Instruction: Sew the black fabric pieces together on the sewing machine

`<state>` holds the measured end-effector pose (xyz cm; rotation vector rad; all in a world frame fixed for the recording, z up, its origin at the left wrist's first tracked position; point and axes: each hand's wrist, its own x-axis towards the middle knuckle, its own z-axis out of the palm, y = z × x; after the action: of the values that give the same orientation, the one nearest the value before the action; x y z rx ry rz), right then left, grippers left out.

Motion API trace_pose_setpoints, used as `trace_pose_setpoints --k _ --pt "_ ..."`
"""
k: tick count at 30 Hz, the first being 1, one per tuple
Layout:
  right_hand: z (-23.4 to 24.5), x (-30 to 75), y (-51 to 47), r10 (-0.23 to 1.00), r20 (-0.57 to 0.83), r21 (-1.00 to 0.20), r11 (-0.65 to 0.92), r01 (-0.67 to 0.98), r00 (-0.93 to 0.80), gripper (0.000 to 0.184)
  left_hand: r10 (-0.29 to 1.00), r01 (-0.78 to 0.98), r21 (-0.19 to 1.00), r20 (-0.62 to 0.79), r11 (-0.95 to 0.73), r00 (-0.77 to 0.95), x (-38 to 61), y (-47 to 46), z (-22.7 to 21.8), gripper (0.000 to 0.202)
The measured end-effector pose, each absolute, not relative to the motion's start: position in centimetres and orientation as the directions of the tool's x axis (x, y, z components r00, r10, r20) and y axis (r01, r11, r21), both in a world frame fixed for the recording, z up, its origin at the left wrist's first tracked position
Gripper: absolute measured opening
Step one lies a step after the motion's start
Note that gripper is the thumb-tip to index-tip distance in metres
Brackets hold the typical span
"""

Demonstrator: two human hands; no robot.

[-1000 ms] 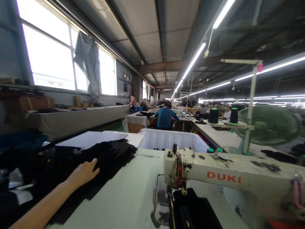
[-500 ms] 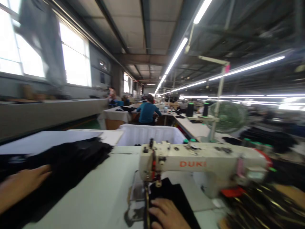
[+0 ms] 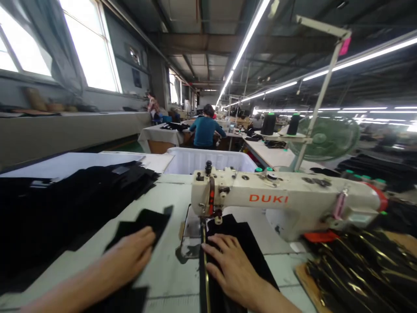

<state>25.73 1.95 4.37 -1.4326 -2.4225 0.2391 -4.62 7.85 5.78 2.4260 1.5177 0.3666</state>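
My right hand (image 3: pixel 233 267) lies flat, fingers spread, on a black fabric piece (image 3: pixel 252 243) right of the needle area. Along that fabric's left edge runs a black strip with a gold zipper (image 3: pixel 206 278), reaching under the presser foot of the white sewing machine (image 3: pixel 267 195). My left hand (image 3: pixel 135 250) is left of the machine, its fingers closed on another black fabric piece (image 3: pixel 153 217) that hangs over the tabletop. The big pile of black fabric pieces (image 3: pixel 65 208) is farther left.
Black pieces with gold zippers (image 3: pixel 358 269) are heaped on a board at the right. Behind the machine stands a white plastic bin (image 3: pixel 211 153). A thread stand (image 3: pixel 321 100) and green fan (image 3: pixel 329 134) rise at back right. A person in a blue top (image 3: pixel 204 130) sits ahead.
My left hand has moved right from the pile, bringing one black fabric piece toward the machine. My right hand stays on the fabric by the needle. The view has tilted down.
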Motion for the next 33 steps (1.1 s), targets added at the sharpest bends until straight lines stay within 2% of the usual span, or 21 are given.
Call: trace_pose_setpoints --k 4,7,9,12,15,18,22,24,30,33 --pt "3.6 25.0 1.7 0.89 0.174 -0.287 0.455 0.843 -0.421 0.044 0.794 0.7 0.468 0.005 -0.539 0.608 0.5 5.7 4.7 0.017" --pt "3.4 25.0 1.6 0.894 0.153 -0.274 0.449 0.851 -0.422 0.045 0.756 0.628 0.546 0.014 -0.554 0.654 3.0 5.5 4.1 0.021" --pt "3.4 25.0 1.9 0.89 0.15 -0.259 0.455 0.852 -0.43 0.043 0.734 0.579 0.566 0.072 -0.587 0.675 3.2 5.6 3.7 0.022" --pt "3.3 25.1 2.4 0.881 0.169 -0.248 0.472 0.846 -0.442 0.039 0.713 0.55 0.49 0.246 -0.676 0.657 2.5 5.6 2.4 0.013" --pt "3.3 25.0 2.6 0.874 0.216 -0.272 0.481 0.833 -0.434 0.035 0.698 0.593 0.369 0.351 -0.716 0.625 2.0 5.6 1.1 0.041" --pt "3.2 24.9 2.6 0.871 0.259 -0.311 0.484 0.818 -0.417 0.035 0.691 0.619 0.309 0.379 -0.722 0.616 2.1 6.2 0.8 0.044" --pt "2.8 24.8 2.4 0.871 0.29 -0.323 0.48 0.816 -0.397 0.035 0.715 0.596 0.395 0.369 -0.699 0.594 2.4 8.2 1.8 0.023" --pt "2.6 24.8 2.3 0.87 0.302 -0.317 0.478 0.819 -0.391 0.035 0.703 0.576 0.403 0.374 -0.711 0.605 2.5 8.6 2.1 0.02" --pt "2.8 24.9 2.3 0.867 0.25 -0.257 0.488 0.834 -0.431 0.041 0.593 0.593 0.181 0.499 -0.785 0.632 2.3 6.7 1.2 0.037" --pt "3.0 24.8 2.5 0.867 0.218 -0.231 0.491 0.84 -0.448 0.045 0.59 0.6 0.156 0.487 -0.784 0.644 2.5 7.0 0.9 0.038"
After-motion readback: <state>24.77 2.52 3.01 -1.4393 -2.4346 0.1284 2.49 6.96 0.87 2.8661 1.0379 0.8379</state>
